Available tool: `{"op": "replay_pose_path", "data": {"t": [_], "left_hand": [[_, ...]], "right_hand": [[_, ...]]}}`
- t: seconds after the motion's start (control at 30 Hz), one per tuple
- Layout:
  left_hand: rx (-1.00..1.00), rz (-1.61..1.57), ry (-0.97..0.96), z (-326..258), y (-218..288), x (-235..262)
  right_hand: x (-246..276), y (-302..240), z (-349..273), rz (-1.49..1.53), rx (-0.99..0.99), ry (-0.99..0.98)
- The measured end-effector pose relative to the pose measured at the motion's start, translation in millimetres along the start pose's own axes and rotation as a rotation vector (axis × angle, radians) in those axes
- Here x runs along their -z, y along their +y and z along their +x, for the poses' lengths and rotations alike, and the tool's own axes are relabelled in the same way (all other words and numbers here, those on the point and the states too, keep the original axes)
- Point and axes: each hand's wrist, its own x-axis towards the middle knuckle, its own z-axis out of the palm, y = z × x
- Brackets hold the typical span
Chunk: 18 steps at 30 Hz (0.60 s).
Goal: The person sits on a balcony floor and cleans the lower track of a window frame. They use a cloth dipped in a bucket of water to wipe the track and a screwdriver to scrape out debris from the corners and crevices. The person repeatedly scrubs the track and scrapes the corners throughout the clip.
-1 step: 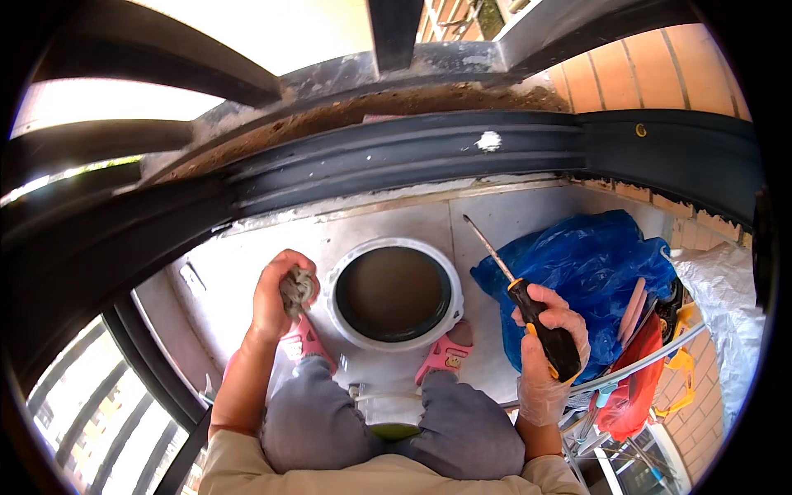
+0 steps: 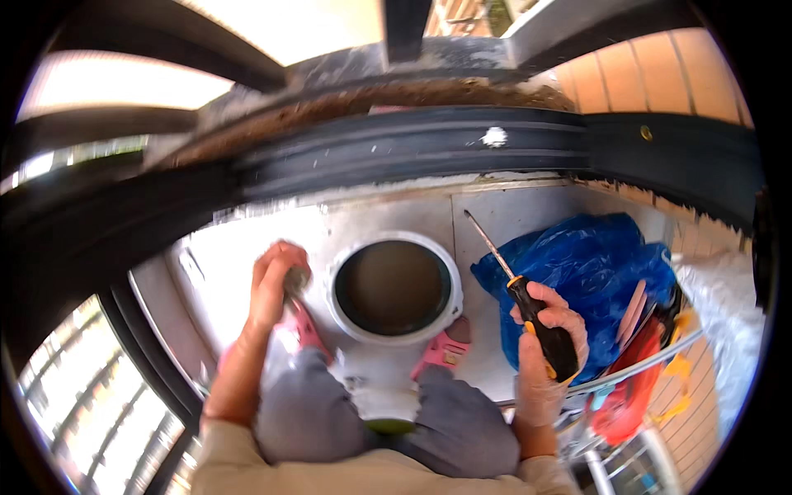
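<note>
A screwdriver (image 2: 538, 318) with a black and yellow handle is gripped in my right hand (image 2: 557, 338), its metal shaft pointing up and to the left. A clear thin plastic glove covers that hand. My left hand (image 2: 276, 272), bare and smeared by motion, is closed around a crumpled grey rag (image 2: 296, 282), of which only a part shows past the fingers. Between the two hands stands a round bucket (image 2: 455, 285) with a white rim, holding murky grey-brown water (image 2: 392, 286). Neither hand touches it.
A blue plastic bag (image 2: 569, 256) lies to the right, beside a rack (image 2: 635, 365) with a red bag (image 2: 629, 392) and other items. My feet in pink clogs (image 2: 441, 351) flank the bucket's near side. Dark metal bars and a ledge (image 2: 412, 144) run along the far side.
My left hand has turned slightly, so less of the rag shows, and it is blurred. The whole view has shifted a little. My right hand keeps the screwdriver in the same pose.
</note>
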Motion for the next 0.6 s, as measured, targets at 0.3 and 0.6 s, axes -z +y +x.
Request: {"op": "replay_pose_path", "data": {"t": [0.3,0.6], "left_hand": [[-0.436,1.023,0.377,-16.1,42.1,-1.0],[-0.727,1.214,0.44,-55.7,116.5,7.5]], "right_hand": [[-6.2,-6.7,-12.7,0.011,-0.036,0.006],[-11.1,-16.9,-21.1,-0.051,-0.018,-0.039]]}}
